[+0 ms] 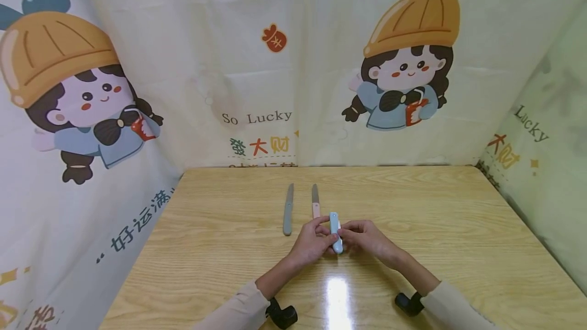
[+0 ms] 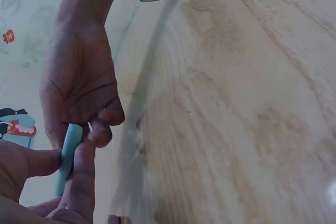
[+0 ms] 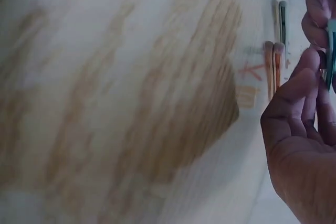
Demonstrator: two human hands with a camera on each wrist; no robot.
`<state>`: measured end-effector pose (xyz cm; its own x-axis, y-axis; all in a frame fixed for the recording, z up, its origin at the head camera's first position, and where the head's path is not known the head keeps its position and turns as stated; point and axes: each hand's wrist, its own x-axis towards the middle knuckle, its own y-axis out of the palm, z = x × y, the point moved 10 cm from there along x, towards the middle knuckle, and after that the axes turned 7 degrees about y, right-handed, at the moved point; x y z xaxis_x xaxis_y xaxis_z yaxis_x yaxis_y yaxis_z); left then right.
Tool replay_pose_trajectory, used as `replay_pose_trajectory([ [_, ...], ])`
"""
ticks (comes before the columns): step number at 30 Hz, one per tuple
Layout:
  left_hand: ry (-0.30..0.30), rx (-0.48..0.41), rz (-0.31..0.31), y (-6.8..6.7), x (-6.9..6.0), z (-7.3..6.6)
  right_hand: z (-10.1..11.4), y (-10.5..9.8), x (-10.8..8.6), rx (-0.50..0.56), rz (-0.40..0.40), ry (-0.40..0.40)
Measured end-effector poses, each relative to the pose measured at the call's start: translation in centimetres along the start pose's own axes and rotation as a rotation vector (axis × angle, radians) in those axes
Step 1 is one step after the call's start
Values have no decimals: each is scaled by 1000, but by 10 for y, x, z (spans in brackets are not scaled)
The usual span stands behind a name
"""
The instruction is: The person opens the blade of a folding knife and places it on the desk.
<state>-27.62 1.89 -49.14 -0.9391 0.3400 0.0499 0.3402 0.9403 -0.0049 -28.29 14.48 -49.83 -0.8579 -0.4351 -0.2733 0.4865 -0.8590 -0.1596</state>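
Note:
A light blue folding knife point(image 1: 334, 223) is held upright above the table, gripped by my left hand point(image 1: 313, 242) between thumb and fingers. My right hand point(image 1: 369, 241) pinches at the knife's right side, where a thin pale edge shows beside the handle; the blade itself is mostly hidden. In the left wrist view the blue handle point(image 2: 69, 150) lies between the left thumb and forefinger. The right wrist view shows the right fingertips meeting the knife point(image 3: 331, 51) at the picture's edge. Just behind the left hand lies a pink-handled knife point(image 1: 315, 200), blade unfolded, its lower end covered.
A grey-green knife point(image 1: 288, 213) lies unfolded on the wooden table point(image 1: 220, 248), left of the pink one. Black wrist cameras point(image 1: 282, 315) sit under both sleeves. Printed cloth point(image 1: 257, 80) hangs along the table's back and sides.

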Motion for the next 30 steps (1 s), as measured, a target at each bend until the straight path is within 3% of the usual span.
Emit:
replay_pose_trajectory([
  [4,-2,7,1,1,-2,1,-6,2,0,26,4,27],
  [10,-16,27,13,4,-3,5,-4,3,0,-72,28,19],
  [22,0,50,35,2,1,-3,11,0,-1,-111,-101,-38],
  [30,10,20,12,-1,0,-9,14,5,-1,-131,-125,-105],
])
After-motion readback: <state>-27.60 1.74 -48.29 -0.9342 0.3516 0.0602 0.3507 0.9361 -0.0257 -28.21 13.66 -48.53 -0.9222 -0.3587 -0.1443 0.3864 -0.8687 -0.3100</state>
